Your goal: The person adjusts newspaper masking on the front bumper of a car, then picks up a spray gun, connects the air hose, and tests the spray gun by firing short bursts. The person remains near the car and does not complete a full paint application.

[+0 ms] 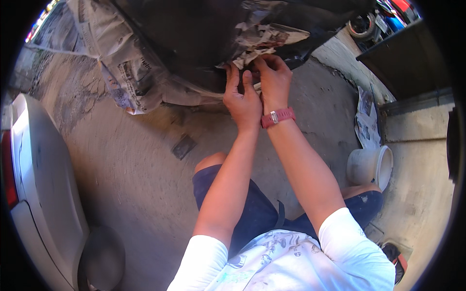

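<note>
Both hands work close together at the lower edge of a black car body panel (194, 43), which hangs above the concrete floor (136, 165). The left hand (241, 99) lies with its fingers pointing up against the panel edge, pressed flat there; I cannot tell whether the grip is closed on anything, because the fingertips are partly hidden behind the other hand. The right hand (274, 80), with a red wristwatch (277, 117) on its wrist, has its fingers curled together and pinched on the crumpled newspaper (259, 41) that is stuck to the panel. This paper lies directly above and slightly left of the right hand, touching its fingertips; its long axis runs roughly from left to right along the panel edge. The right hand is the nearer one to it.

More masking newspaper (128, 72) covers the panel further to the left. A white car (43, 184) stands at the left side, and a white bucket (371, 166) lies on its side at the right, well apart from the hands.
</note>
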Tool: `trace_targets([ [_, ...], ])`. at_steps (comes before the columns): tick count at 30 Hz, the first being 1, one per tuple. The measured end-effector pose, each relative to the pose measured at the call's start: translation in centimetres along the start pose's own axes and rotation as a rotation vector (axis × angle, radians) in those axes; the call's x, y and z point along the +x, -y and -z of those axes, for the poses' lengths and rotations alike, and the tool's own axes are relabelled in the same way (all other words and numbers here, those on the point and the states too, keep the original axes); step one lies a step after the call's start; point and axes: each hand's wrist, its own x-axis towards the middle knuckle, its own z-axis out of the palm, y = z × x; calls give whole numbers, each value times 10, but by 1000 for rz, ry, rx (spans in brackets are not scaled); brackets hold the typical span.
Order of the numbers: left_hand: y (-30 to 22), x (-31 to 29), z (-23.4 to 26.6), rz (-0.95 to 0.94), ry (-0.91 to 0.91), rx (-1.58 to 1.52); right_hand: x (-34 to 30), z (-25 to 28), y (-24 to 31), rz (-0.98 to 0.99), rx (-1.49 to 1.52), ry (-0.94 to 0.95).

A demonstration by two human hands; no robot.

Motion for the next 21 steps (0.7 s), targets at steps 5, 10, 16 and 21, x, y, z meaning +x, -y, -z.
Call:
trace_targets([
  [5,18,2,11,57,164,81,20,-4,8,248,-265,-61],
  [10,17,16,20,395,276,-328,14,-13,17,-8,-244,62],
  [16,-16,44,-2,509,233,-286,8,-22,43,-203,-462,238],
  [21,-36,38,-44,412,179,-457,9,57,58,-181,-512,468],
])
